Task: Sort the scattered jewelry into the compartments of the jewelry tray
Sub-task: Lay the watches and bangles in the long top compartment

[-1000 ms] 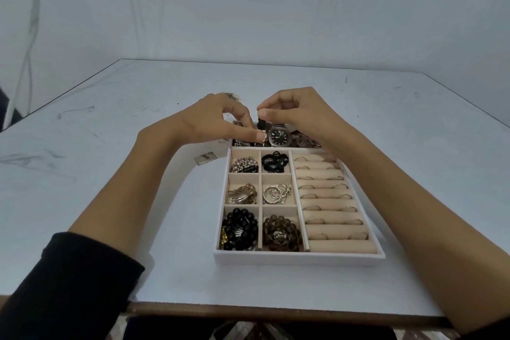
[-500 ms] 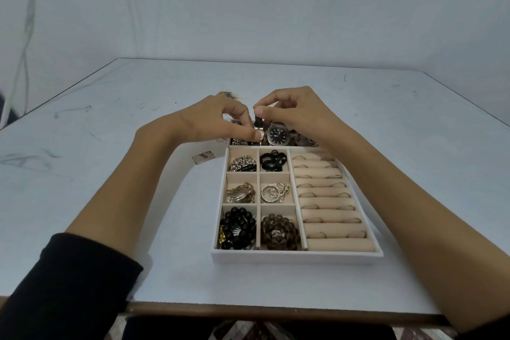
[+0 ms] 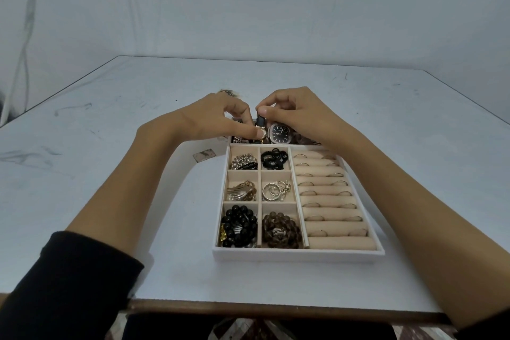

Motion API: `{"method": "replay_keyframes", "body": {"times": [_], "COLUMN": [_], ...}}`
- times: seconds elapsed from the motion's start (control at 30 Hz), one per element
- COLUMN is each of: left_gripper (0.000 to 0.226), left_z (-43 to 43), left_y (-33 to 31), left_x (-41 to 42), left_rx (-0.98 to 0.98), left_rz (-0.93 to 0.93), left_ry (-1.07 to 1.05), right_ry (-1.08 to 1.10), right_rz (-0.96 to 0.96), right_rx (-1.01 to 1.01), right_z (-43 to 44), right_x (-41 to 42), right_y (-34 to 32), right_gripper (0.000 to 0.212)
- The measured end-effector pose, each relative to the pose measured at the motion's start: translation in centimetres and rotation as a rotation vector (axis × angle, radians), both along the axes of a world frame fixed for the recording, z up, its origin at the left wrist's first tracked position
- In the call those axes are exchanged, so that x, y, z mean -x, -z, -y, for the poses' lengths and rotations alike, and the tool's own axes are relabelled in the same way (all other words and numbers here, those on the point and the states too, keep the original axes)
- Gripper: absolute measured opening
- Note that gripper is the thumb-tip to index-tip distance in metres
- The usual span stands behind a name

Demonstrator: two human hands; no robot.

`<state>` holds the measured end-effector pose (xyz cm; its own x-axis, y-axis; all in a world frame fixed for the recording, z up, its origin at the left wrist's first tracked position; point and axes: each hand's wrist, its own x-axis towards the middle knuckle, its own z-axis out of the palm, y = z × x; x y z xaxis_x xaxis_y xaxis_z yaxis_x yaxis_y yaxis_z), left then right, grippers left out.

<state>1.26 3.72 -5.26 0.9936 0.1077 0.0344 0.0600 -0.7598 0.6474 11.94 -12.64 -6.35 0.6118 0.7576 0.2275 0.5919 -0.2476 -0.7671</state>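
Fingers (image 3: 265,111) of left hand (image 3: 209,119) and right hand (image 3: 298,116) pinch a watch strap (image 3: 260,121) above the tray (image 3: 298,255).

No lettering or numbers can be read anywhere.

Head view (wide-angle): forward, down onto tray (image 3: 298,256), seemingly near.

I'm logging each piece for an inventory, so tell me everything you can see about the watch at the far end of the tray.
The watch has a dark dial with pale markers in a rounded-square, silver-toned metal case. It lies face up, tilted toward the camera, in the far compartment of the jewelry tray. A black strap rises at its left; the right hand pinches that strap, and the left hand pinches a gold-toned part below, apparently the buckle. Hands hide the rest.
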Motion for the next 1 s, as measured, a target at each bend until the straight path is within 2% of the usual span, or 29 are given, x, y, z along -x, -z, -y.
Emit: {"method": "replay_keyframes", "body": {"times": [0.2,0.63,1.0], "left_gripper": [0.031,0.014,0.01], "left_z": [0.11,-0.26,-0.17], "left_y": [0.18,-0.43,-0.2], "left_x": [-0.04,0.75,0.26], "left_rx": [-0.017,-0.013,-0.009], "left_rz": [0.041,0.047,0.133], "left_ry": [0.006,0.105,0.066], "right_ry": [0.024,-0.012,0.057], "right_rz": [0.008,-0.045,-0.033], "right_rx": [-0.033,-0.051,-0.06], "right_z": [-0.02,0.18,-0.09], "right_x": [-0.01,0.05,0.2], "right_y": [0.07,-0.48,-0.25], "right_gripper": [0.015,0.021,0.016]}}
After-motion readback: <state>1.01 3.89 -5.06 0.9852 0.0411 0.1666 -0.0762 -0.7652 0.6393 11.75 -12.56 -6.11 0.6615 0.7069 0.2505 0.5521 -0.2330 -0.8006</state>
